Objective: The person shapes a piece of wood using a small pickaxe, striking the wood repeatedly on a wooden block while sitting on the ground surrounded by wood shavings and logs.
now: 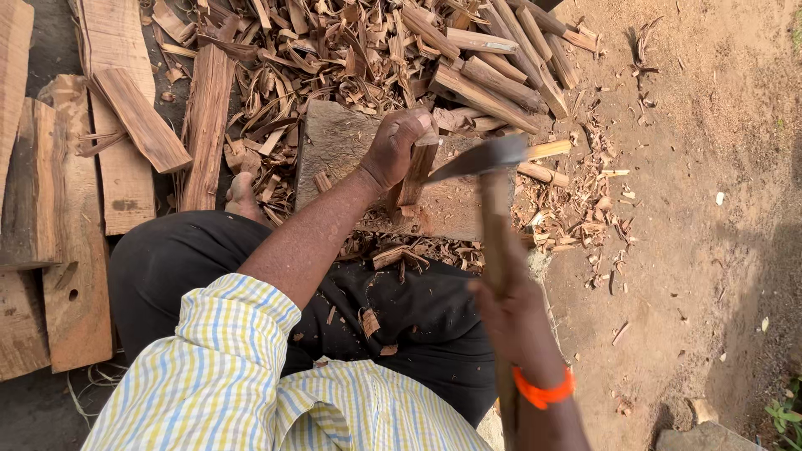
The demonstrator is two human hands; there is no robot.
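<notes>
Left hand (394, 149) clamped round a short wood piece (415, 171), stood upright on the chopping block (334, 142) right under it. Right hand (511, 321) fisted on the hatchet (489, 159) handle, blade touching the piece's right side. Shavings (334, 58) piled just beyond the left hand.

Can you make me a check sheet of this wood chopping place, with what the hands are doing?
Surface: wooden block on sandy ground.
Job's things: wood stick upright on block; axe blade beside it.
Clutter: shavings, cut sticks, planks.
Grippers: left hand grips the stick; right hand, orange wristband, grips axe handle.
Cables: nothing seen.
Surroundings: stone, small green plant.
</notes>
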